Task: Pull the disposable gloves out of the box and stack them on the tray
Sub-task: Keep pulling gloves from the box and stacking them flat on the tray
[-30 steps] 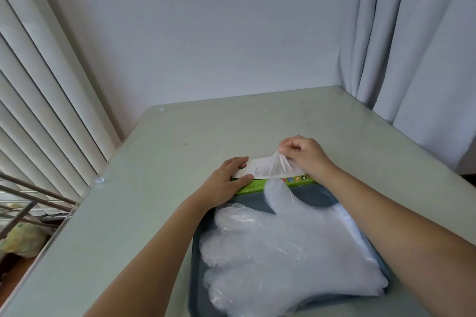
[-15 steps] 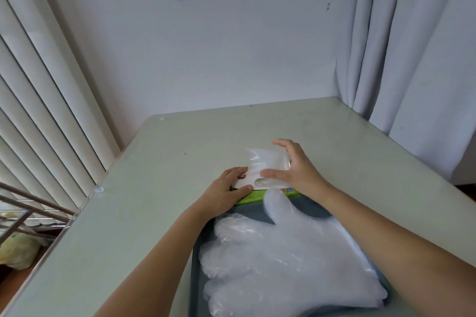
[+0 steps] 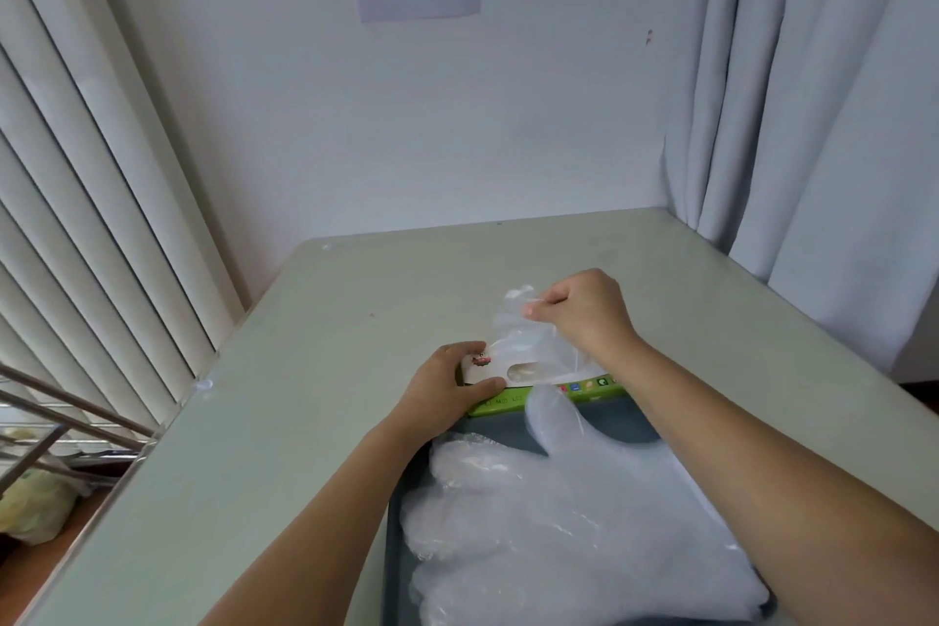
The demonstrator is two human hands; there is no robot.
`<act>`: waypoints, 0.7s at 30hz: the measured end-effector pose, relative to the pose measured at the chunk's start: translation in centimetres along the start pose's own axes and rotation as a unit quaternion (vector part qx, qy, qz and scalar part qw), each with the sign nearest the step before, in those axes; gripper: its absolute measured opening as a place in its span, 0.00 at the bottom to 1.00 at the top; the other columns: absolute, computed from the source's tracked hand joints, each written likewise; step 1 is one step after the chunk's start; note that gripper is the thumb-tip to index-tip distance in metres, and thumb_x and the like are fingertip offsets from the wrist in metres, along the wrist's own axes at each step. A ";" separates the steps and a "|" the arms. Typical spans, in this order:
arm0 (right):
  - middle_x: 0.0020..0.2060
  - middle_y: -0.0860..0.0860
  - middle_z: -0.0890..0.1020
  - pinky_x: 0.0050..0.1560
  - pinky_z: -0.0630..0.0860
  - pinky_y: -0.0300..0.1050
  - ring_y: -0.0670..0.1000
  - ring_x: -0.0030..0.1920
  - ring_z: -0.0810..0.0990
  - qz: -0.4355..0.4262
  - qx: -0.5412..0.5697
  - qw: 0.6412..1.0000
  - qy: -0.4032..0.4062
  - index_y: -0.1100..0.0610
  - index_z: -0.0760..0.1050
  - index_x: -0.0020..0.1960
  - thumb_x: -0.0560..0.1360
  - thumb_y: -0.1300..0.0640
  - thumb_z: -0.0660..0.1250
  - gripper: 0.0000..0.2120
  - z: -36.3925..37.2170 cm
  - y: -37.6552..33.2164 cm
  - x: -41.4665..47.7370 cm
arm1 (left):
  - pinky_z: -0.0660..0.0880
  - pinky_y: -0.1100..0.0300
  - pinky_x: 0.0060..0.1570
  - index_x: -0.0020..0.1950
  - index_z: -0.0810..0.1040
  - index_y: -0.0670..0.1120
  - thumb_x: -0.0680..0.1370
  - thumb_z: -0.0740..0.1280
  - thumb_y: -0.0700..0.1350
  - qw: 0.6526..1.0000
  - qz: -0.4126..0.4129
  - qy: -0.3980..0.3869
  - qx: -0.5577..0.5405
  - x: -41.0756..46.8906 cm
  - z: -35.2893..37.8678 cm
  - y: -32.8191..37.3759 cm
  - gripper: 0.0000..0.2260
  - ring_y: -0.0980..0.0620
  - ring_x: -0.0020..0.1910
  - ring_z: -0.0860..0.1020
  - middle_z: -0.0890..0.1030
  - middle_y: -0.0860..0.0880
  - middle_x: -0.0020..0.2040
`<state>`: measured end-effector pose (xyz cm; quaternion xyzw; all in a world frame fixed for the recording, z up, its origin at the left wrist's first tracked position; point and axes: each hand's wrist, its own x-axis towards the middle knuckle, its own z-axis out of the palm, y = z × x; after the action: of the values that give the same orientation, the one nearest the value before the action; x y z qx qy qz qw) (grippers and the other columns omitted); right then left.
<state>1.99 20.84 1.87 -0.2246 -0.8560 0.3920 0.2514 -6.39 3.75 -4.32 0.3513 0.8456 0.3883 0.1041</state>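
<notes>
A white and green glove box (image 3: 584, 384) lies flat on the table just beyond the dark grey tray (image 3: 615, 424). My left hand (image 3: 441, 394) grips the box's left end and holds it down. Above the box, my right hand (image 3: 584, 308) pinches a clear plastic glove (image 3: 528, 341) that is drawn partly up out of the box's slot. A stack of clear gloves (image 3: 559, 534) lies spread on the tray, fingers pointing left, thumb pointing toward the box.
The pale green table (image 3: 305, 422) reaches back to a white wall. Vertical blinds (image 3: 86, 198) hang along its left edge and curtains (image 3: 813, 92) along the right. A metal rack and a yellowish bag (image 3: 35, 508) sit below the table at the left.
My right hand has risen and moved back from the box, drawing the clear glove further out of the slot. The left hand has stayed on the box. The camera has tilted upward.
</notes>
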 end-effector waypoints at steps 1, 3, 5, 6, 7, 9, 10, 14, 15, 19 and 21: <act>0.40 0.49 0.82 0.45 0.72 0.37 0.46 0.43 0.80 0.020 0.015 1.000 -0.011 0.60 0.84 0.44 0.67 0.54 0.78 0.12 -0.3 0.0 -0.3 | 0.62 0.70 0.54 0.61 0.77 0.53 0.73 0.73 0.50 0.999 0.018 0.037 0.005 -0.1 0.0 0.1 0.17 0.59 0.57 0.70 0.71 0.58 0.58; 0.37 0.49 0.82 0.40 0.70 0.36 0.46 0.39 0.79 0.042 0.032 0.998 -0.020 0.60 0.82 0.38 0.63 0.52 0.81 0.13 -0.5 0.2 -0.6 | 0.64 0.71 0.48 0.48 0.79 0.54 0.72 0.74 0.50 0.992 0.048 0.116 -0.014 -0.5 0.2 0.6 0.07 0.59 0.54 0.73 0.74 0.58 0.52; 0.27 0.45 0.74 0.32 0.66 0.36 0.44 0.29 0.72 0.054 0.045 0.997 -0.019 0.57 0.72 0.28 0.61 0.52 0.81 0.19 -0.6 0.1 -1.0 | 0.67 0.72 0.41 0.41 0.80 0.50 0.75 0.71 0.53 0.986 0.032 0.138 -0.090 -1.0 0.2 1.9 0.08 0.57 0.45 0.76 0.79 0.55 0.43; 0.24 0.44 0.69 0.30 0.64 0.35 0.43 0.26 0.67 0.059 0.053 0.997 -0.022 0.56 0.67 0.27 0.61 0.51 0.81 0.23 -0.6 0.1 -1.2 | 0.68 0.72 0.37 0.40 0.81 0.46 0.76 0.68 0.54 0.983 0.007 0.119 -0.142 -1.1 0.2 2.9 0.13 0.56 0.40 0.76 0.81 0.53 0.39; 0.22 0.43 0.67 0.28 0.63 0.34 0.42 0.24 0.65 0.064 0.056 0.996 -0.030 0.56 0.66 0.26 0.61 0.51 0.81 0.24 -0.7 0.0 -1.4 | 0.70 0.71 0.34 0.41 0.82 0.43 0.77 0.66 0.56 0.975 -0.028 0.091 -0.199 -1.1 0.1 3.9 0.17 0.54 0.36 0.77 0.82 0.51 0.37; 0.25 0.45 0.74 0.31 0.67 0.33 0.42 0.27 0.70 0.062 0.072 0.993 -0.076 0.60 0.77 0.31 0.65 0.52 0.79 0.16 -1.0 0.0 -1.6 | 0.72 0.66 0.34 0.45 0.83 0.41 0.78 0.63 0.59 0.949 -0.113 0.033 -0.294 -0.9 -0.2 5.7 0.21 0.53 0.33 0.78 0.83 0.48 0.36; 0.28 0.47 0.78 0.35 0.71 0.33 0.42 0.31 0.74 0.059 0.094 0.987 -0.116 0.60 0.81 0.37 0.68 0.53 0.77 0.11 -1.2 0.0 -1.8 | 0.73 0.64 0.35 0.46 0.83 0.41 0.78 0.64 0.59 0.935 -0.142 0.014 -0.324 -0.6 -0.2 6.2 0.21 0.53 0.33 0.79 0.84 0.47 0.38; 0.41 0.54 0.85 0.48 0.78 0.35 0.46 0.40 0.81 0.062 0.165 0.968 -0.177 0.60 0.83 0.46 0.72 0.60 0.73 0.04 -2.2 0.2 -2.4 | 0.72 0.66 0.33 0.44 0.82 0.40 0.77 0.70 0.48 0.928 -0.133 0.012 -0.349 0.2 0.2 6.3 0.11 0.55 0.33 0.78 0.84 0.46 0.39; 0.41 0.54 0.85 0.49 0.79 0.36 0.46 0.41 0.82 0.067 0.168 0.971 -0.159 0.59 0.84 0.45 0.71 0.61 0.74 0.04 -2.4 0.4 -2.5 | 0.71 0.67 0.32 0.42 0.81 0.40 0.76 0.71 0.46 0.927 -0.125 0.021 -0.352 0.4 0.3 6.2 0.09 0.55 0.32 0.78 0.83 0.47 0.37; 0.36 0.50 0.84 0.39 0.76 0.33 0.43 0.36 0.80 0.115 0.201 0.966 -0.114 0.59 0.84 0.42 0.66 0.59 0.78 0.06 -2.6 1.2 -2.5 | 0.71 0.68 0.31 0.35 0.78 0.43 0.75 0.72 0.43 0.938 -0.105 0.041 -0.328 0.5 0.4 5.6 0.10 0.56 0.30 0.76 0.83 0.48 0.34; 0.35 0.49 0.83 0.36 0.72 0.34 0.44 0.36 0.78 0.153 0.280 0.941 -0.115 0.59 0.82 0.41 0.68 0.61 0.75 0.03 -2.7 1.6 -2.5 | 0.72 0.67 0.32 0.34 0.76 0.44 0.75 0.73 0.43 0.943 -0.105 0.043 -0.313 0.4 0.3 5.4 0.11 0.57 0.30 0.76 0.83 0.48 0.35</act>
<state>5.86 21.80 1.53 -0.2271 -0.6896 0.6731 0.1410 -3.79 6.66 -0.49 0.1936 0.7173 0.6346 0.2126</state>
